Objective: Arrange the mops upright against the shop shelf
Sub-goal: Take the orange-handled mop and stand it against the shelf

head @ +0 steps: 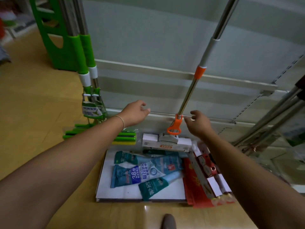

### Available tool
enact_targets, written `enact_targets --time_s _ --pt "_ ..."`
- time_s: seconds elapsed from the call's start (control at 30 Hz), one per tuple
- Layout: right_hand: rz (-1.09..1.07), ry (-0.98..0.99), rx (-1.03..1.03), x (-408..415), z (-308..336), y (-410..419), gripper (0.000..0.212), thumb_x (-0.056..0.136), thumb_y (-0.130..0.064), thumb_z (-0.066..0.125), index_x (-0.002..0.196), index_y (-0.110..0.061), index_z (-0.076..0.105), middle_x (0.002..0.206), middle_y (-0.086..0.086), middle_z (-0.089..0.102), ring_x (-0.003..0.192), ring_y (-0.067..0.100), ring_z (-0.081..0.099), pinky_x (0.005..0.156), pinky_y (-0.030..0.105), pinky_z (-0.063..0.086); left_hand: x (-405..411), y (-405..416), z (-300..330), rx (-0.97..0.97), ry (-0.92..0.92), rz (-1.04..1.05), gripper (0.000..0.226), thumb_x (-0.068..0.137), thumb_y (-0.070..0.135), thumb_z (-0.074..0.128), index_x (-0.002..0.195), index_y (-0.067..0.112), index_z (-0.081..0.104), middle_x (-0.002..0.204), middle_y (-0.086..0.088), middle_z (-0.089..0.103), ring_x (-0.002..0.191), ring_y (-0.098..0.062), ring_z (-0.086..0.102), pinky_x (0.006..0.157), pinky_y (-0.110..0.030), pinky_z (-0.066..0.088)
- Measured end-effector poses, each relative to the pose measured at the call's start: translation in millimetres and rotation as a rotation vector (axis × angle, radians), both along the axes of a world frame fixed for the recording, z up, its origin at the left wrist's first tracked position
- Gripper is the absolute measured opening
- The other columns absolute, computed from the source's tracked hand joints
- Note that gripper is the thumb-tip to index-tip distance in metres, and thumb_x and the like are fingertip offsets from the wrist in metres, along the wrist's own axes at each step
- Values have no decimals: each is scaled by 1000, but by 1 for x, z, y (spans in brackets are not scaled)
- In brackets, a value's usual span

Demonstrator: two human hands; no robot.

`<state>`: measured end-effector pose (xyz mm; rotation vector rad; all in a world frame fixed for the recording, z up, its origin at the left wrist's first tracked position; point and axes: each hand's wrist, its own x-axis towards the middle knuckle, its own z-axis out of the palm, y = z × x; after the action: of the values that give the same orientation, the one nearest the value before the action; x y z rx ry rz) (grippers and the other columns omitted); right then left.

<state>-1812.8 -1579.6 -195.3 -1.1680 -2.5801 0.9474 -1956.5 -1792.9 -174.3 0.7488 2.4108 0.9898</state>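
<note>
While the orange mop [189,95] leans right of centre against the shelf [148,47], head on the floor, neither hand holds it. The right hand [198,123] hovers just beside its orange collar, fingers loosely spread; the left hand [134,114] is relaxed, empty. Green mops [85,52] stand upper left. Judged next: steady the pole upright.

Dim, flat indoor light; small glare on floor [145,208]; edges bowed, corners soft.

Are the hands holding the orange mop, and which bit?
Nothing is held. The left hand and right hand hover open either side of the orange mop, not touching it.
</note>
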Motion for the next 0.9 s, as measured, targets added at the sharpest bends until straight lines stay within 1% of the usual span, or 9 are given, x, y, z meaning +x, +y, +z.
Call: enact_targets --time_s 0.17,0.23,0.33,0.47,0.53,0.63,0.73,0.83,0.9 --pt "57 13 -96 -18 -14 70 53 95 -34 61 141 -12 46 134 15 60 119 29 59 102 44 49 7 87 -4 45 19 58 47 94 33 57 134 7 51 124 -12 62 111 -25 60 97 -28 43" --pt "106 10 -108 -29 -23 92 53 96 -34 61 141 -12 47 133 15 61 119 28 60 102 41 49 8 122 -4 53 52 84 45 95 32 56 132 8 54 125 -11 63 113 -24 59 96 -26 42" --pt "164 -13 -141 -43 -38 118 54 95 -34 62 142 -12 46 133 13 61 119 26 60 102 41 49 7 165 -3 103 104 144 40 96 31 56 128 9 58 125 -9 65 114 -22 60 92 -21 40" --pt "236 -67 -173 -54 -62 140 59 91 -37 67 142 -14 47 133 11 61 120 25 59 103 38 48 1 203 -1 137 104 178 42 94 31 60 131 11 58 127 -7 63 116 -20 59 100 -24 41" --pt "283 -91 -183 -59 -73 146 65 88 -40 71 143 -14 46 134 11 60 121 26 58 103 41 48 -2 218 -3 130 90 148 46 92 31 63 133 11 56 131 -7 62 119 -19 57 106 -31 42" --pt "350 -103 -216 -67 -86 150 72 85 -43 73 144 -16 44 138 11 58 125 26 56 104 41 47 -5 235 -9 105 59 95 44 89 30 67 128 13 57 130 -5 61 121 -19 56 106 -36 44" --pt "429 -88 -204 -76 -96 148 60 87 -33 71 141 -21 48 136 8 59 124 25 56 100 37 45 -7 248 -19 128 5 89 34 89 25 67 120 16 55 117 -3 63 111 -19 58 100 -35 47" --pt "453 -54 -164 -85 -104 148 46 85 -25 73 128 -20 59 121 6 68 110 24 62 91 34 47 -7 257 -31 207 23 152 28 90 21 65 116 14 58 109 -3 66 102 -19 62 97 -36 50" --pt "430 -31 -150 -91 -107 150 40 84 -22 74 122 -18 62 112 6 70 102 23 64 85 33 49 -5 260 -36 233 79 198 24 90 22 65 112 13 60 102 -3 67 96 -19 63 91 -33 51"
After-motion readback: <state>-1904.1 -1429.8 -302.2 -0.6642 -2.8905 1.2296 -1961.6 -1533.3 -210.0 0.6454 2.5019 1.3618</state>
